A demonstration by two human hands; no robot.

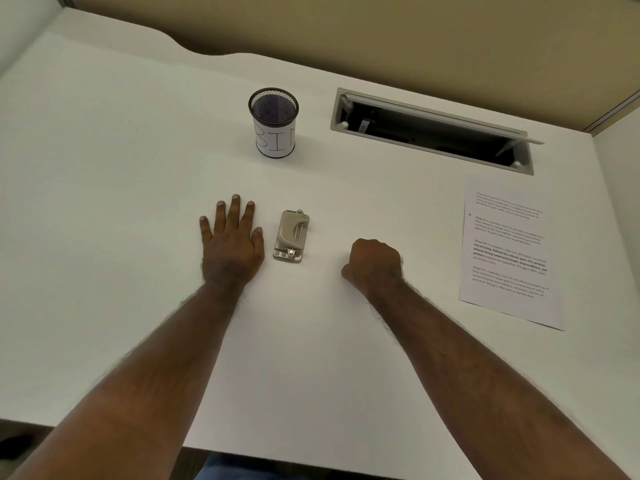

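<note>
A small grey metal-and-plastic device (291,236), like a hole punch or staple remover, lies on the white desk (121,202) between my hands. My left hand (232,242) rests flat on the desk just left of it, fingers straight and spread, a small gap between thumb and device. My right hand (374,263) sits to the right of the device as a fist, fingers curled under, nothing visible in it. A black mesh cup (273,123) with a white paper label reading "BIN" stands upright behind the device. A printed sheet of paper (509,251) lies at the right.
An open cable hatch (433,131) with a raised grey flap is set into the desk at the back right. A beige partition wall (381,36) runs behind the desk. The desk's near edge crosses the bottom of the view.
</note>
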